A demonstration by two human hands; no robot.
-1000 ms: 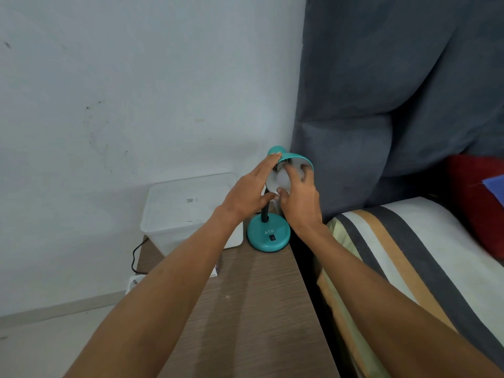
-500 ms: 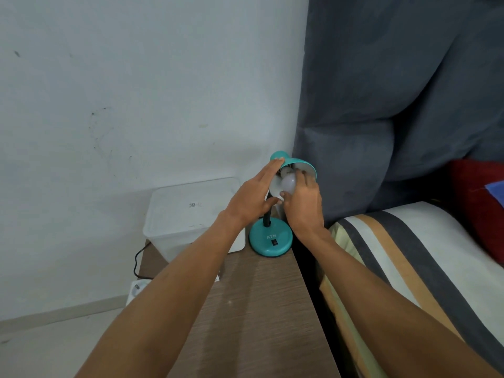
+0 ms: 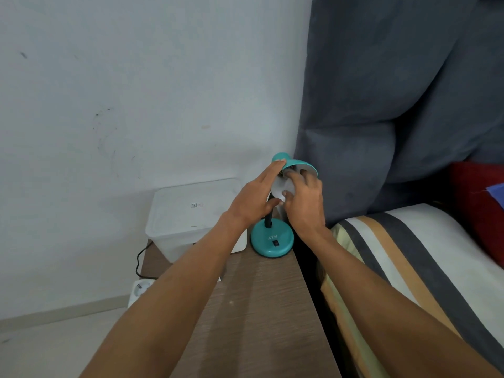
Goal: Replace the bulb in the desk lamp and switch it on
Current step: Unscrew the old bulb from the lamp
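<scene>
Lamp (image 3: 272, 240) stands at the far right corner of the table (image 3: 261, 309), box (image 3: 191, 214) to its left. Left hand (image 3: 252, 199) lies open, fingers flat along the shade (image 3: 296, 162), steadying it, gripping nothing. Right hand (image 3: 304, 199) is curled around the bulb (image 3: 281, 186) at the shade's mouth. Likely mid-twist; in or out, cannot tell. Lamp unlit, base switch (image 3: 276, 243) untouched, so seating and switching on remain.
</scene>
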